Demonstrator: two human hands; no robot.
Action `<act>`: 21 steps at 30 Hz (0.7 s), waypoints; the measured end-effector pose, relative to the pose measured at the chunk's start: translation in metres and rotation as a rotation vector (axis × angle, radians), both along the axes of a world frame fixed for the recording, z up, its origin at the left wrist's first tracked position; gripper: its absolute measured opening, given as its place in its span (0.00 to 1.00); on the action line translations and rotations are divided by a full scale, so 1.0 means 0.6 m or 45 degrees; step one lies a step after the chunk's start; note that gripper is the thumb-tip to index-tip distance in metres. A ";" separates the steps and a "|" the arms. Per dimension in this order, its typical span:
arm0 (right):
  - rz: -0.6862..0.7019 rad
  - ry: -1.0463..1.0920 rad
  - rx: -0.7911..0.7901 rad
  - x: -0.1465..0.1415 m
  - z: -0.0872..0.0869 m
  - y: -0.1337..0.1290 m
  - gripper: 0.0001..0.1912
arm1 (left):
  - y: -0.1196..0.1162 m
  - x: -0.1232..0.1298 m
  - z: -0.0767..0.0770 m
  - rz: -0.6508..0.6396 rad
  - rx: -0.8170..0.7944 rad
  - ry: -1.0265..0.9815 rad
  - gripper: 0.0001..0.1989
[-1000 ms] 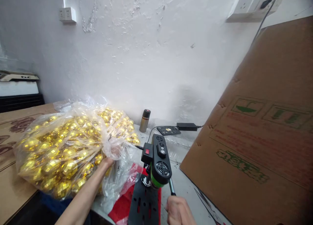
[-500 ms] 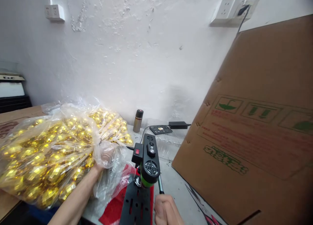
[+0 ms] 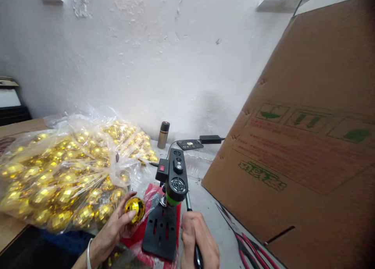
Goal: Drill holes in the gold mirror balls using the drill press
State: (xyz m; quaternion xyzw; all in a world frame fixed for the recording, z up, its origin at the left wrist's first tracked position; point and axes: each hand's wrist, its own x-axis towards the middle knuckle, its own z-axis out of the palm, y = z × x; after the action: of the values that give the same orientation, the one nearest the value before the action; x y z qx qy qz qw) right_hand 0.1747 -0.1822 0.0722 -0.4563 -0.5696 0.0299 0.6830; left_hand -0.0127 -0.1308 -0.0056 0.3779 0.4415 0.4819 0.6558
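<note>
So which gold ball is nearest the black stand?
The gold ball gripped by the left hand, left of the black stand; most others sit in clear plastic.

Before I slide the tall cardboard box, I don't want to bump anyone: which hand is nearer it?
Right: the right hand grips the black handle left of the box; the left hand, holding a gold ball, is farther left.

Soft shadow on pale wall (image 3: 158, 62)
</note>
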 end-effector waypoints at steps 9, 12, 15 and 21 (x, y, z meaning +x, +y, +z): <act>0.069 -0.395 0.110 0.041 0.038 0.012 0.14 | -0.044 0.081 -0.037 0.251 -0.474 -0.519 0.18; 0.044 -0.434 0.130 0.042 0.051 0.014 0.15 | -0.035 0.089 -0.046 0.214 -0.302 -0.349 0.28; 0.038 -0.456 0.133 0.043 0.054 0.014 0.15 | -0.020 0.094 -0.064 0.096 -0.150 -0.066 0.43; 0.039 -0.483 0.161 0.046 0.047 0.015 0.14 | 0.007 0.105 -0.076 -0.139 0.235 0.608 0.37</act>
State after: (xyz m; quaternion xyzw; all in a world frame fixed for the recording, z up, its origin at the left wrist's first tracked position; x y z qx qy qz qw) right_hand 0.2024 -0.1733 0.1006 -0.4012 -0.6956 -0.0818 0.5903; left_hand 0.0503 -0.1267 -0.0511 0.5624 0.5169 0.3813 0.5208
